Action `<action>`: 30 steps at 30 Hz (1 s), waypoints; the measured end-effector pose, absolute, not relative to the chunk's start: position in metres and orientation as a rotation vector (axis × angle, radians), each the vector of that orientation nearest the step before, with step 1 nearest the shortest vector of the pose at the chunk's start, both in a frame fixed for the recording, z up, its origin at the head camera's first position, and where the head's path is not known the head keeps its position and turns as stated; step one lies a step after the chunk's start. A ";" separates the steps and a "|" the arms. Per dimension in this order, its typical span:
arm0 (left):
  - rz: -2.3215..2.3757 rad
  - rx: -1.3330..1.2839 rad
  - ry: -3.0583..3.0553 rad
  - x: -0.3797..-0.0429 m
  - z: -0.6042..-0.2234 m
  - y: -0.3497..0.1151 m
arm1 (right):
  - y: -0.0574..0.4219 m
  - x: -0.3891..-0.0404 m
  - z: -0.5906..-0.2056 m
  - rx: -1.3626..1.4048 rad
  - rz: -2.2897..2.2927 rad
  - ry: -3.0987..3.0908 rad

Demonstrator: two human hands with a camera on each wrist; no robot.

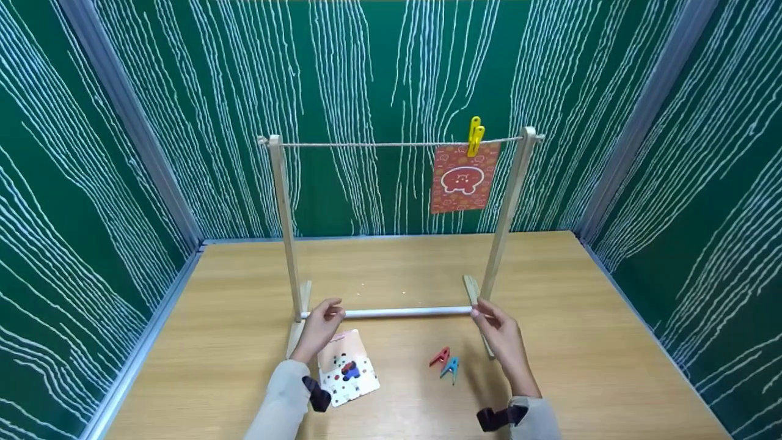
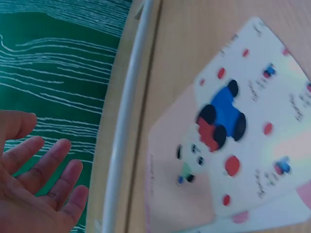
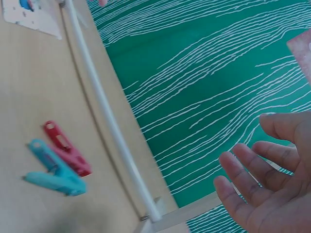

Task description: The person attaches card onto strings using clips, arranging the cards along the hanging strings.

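Observation:
My left hand hovers near the left end of a white crossbar, low on a wooden stand. In the left wrist view its fingers are loosely spread, with nothing between them. Near the bar's other end is my right hand, its fingers also relaxed and holding nothing. Beside the left hand, patterned cards with a cartoon figure lie overlapping on the table. A red clothespin and a blue clothespin lie together left of the right hand.
A string runs between the stand's left post and right post. An orange-red card hangs from it near the right, under yellow clothespins. Green walls with white lines surround the wooden table.

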State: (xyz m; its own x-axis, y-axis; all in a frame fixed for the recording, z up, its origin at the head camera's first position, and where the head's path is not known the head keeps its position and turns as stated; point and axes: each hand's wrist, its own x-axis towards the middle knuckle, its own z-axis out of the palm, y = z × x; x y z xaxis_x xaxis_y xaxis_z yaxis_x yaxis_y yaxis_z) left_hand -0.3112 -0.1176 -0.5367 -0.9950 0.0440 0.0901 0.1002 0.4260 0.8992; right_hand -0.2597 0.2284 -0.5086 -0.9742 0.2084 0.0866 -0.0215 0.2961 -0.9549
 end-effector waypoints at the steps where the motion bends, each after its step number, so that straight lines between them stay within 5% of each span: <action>1: -1.648 -0.129 -2.612 -0.311 -0.540 -0.120 | 0.228 -0.259 -0.511 -0.174 1.751 -2.371; 30: -1.457 -0.122 -2.727 -0.295 -0.583 -0.153 | 0.215 -0.235 -0.575 -0.335 1.924 -2.529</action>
State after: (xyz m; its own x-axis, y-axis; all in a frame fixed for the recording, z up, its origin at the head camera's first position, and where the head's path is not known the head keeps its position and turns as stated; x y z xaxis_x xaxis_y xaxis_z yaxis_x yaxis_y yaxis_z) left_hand -0.2954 -0.1528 -0.5829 -0.9958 0.0468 0.0789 0.0916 0.5535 0.8278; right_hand -0.2354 0.2151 -0.5752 -0.9765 0.1335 -0.1691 0.1986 0.2535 -0.9467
